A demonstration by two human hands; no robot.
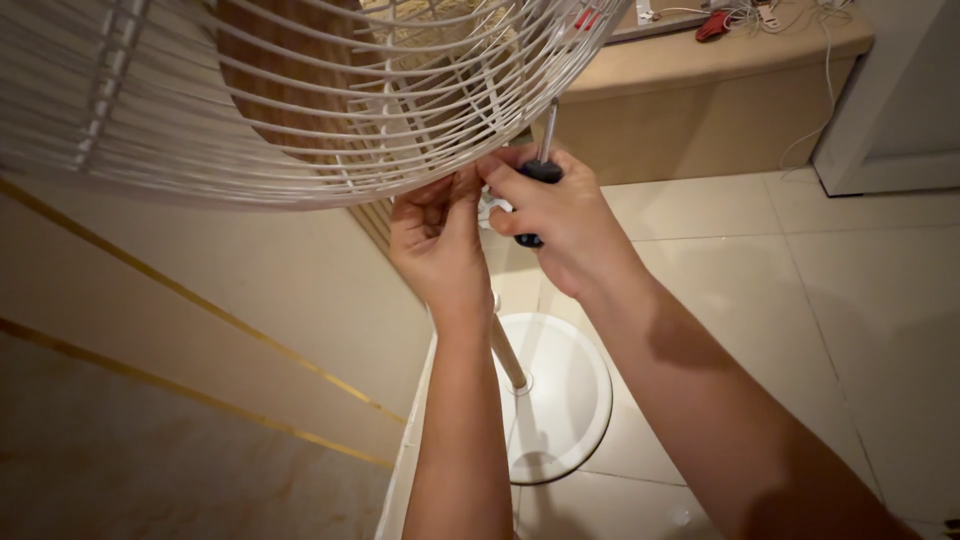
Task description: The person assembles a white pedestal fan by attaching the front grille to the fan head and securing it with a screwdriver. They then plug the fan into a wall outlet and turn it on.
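Observation:
A white wire fan cage (300,90) fills the upper left, tilted toward me. My left hand (437,240) pinches the lower rim of the cage, fingers closed on a small white clip there. My right hand (560,220) grips a screwdriver (541,170) with a dark handle, its metal shaft pointing up toward the cage rim. The two hands touch each other at the rim. Below them the fan's pole (507,355) runs down to a round white base (560,400) on the floor.
A beige tiled floor (800,280) spreads to the right. A tan cabinet (700,100) at the back carries white cables and a red item (713,25). A pale wall panel with gold stripes (180,290) is on the left. A white appliance (900,100) stands far right.

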